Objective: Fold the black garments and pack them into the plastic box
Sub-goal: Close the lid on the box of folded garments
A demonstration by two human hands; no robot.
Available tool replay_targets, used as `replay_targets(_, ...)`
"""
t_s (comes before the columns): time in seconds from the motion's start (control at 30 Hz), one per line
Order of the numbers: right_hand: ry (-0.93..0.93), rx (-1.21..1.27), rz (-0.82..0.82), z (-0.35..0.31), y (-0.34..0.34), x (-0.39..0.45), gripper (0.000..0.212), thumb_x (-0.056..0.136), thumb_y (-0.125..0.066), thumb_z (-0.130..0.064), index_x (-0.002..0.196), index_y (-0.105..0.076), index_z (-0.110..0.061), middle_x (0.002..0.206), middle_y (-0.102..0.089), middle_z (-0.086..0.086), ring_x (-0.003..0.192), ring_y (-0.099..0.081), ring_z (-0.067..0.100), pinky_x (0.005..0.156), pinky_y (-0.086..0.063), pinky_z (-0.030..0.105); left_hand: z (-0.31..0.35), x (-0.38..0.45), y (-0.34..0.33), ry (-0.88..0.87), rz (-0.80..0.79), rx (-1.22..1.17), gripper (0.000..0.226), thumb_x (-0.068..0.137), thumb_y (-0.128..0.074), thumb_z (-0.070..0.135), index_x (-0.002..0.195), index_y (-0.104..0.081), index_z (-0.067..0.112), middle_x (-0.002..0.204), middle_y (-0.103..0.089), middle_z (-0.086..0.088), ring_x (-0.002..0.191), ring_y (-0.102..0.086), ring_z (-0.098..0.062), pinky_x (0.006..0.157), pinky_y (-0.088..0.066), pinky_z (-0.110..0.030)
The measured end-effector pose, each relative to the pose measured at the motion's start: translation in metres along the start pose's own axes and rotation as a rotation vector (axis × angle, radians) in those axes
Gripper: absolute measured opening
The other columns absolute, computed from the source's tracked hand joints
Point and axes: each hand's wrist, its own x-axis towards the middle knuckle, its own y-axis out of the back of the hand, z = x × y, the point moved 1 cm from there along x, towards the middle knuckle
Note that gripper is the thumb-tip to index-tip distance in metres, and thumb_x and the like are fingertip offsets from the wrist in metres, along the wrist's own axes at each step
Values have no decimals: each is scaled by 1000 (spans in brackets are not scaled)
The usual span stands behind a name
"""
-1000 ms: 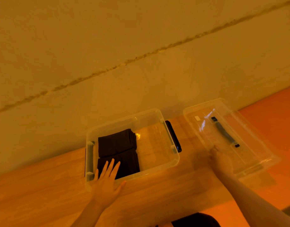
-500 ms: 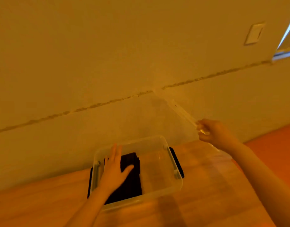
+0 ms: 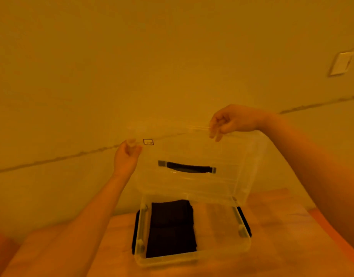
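Above plastic box: lid now raised, left hand joined right hand pinching it.

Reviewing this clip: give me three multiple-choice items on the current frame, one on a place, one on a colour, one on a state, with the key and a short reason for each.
1. Where do the folded garments lie in the plastic box?
A. its left half
B. its right half
C. outside it

2. What colour is the handle on the lid?
A. white
B. black
C. red

3. What is the state of the lid?
A. clipped shut on the box
B. flat on the table
C. held in the air over the box

Key:
1 A, the right half shows bare clear plastic.
2 B, a dark strap between grey ends.
3 C, the left hand and right hand pinch its upper edge.
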Motion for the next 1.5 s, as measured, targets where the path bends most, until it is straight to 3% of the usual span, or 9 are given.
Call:
replay_targets(0.2,-81,-205,211,42,-44,54,30,92,-55,-23,121,-57,-15,110,-60,5,98,-58,19,87,-46,32,-58,-1,15,141,100,285,20,95,-45,31,96,-57,15,98,-64,-11,87,-62,-26,80,-51,-41)
replay_targets(0.4,-515,-114,347,123,-143,36,76,87,-61,-32,147,-15,-24,151,-26,9,136,-31,31,106,-35,47,-119,-25,9,455,-8,460,31,96,-44,34,97,-61,7,85,-63,-11,79,-60,-24,70,-49,-34)
replay_targets(0.6,-797,97,274,177,-203,10,32,98,-41,-21,123,-50,-3,79,-56,5,69,-56,18,69,-51,34,-148,-42,-22,659,-82,433,33,97,-44,33,89,-59,5,73,-56,-7,72,-56,-21,63,-47,-30)
replay_targets(0.73,-834,-200,194,190,-210,7,37,100,-35,-26,123,-48,-1,116,-58,17,96,-57,27,84,-45,35,-170,-50,-38,619,-177,376,27,97,-43,24,113,-57,6,79,-55,-3,74,-55,-18,67,-48,-31)
replay_targets(0.9,-784,-119,402,207,-237,8,30,97,-42,-14,112,-53,8,114,-54,25,94,-55,35,67,-38,28,-203,-70,-36,561,-360,124,63,95,-44,27,136,-5,54,154,-19,-5,134,-34,-35,104,-35,-55)
replay_targets(1.1,-780,-188,439,208,-244,12,34,96,-42,-20,121,-53,1,120,-52,19,104,-53,33,87,-48,48,-206,-67,-41,474,-312,636,57,97,-28,46,147,-3,35,157,-3,-5,143,-2,-32,113,-6,-56)
replay_targets(1.27,-846,17,451,215,-251,12,38,99,-29,-28,123,-45,-5,102,-52,9,75,-54,13,65,-51,33,-218,-52,-46,486,-340,592,58,96,-34,45,147,-7,36,155,-19,-7,141,-18,-32,111,-24,-54)
replay_targets(1.37,-834,66,464,219,-263,2,22,90,-18,-48,91,-39,-41,88,-49,10,62,-52,17,60,-56,46,-221,-54,-49,433,-326,523,58,96,-38,42,146,-11,37,142,-42,-9,123,-46,-31,95,-46,-47)
replay_targets(1.5,-818,78,452,250,-271,-4,87,65,0,-86,109,-49,-29,85,-48,4,71,-54,22,62,-49,43,-225,-57,-49,654,-259,320,67,87,-46,55,144,-26,26,143,-39,-13,125,-44,-34,99,-42,-50)
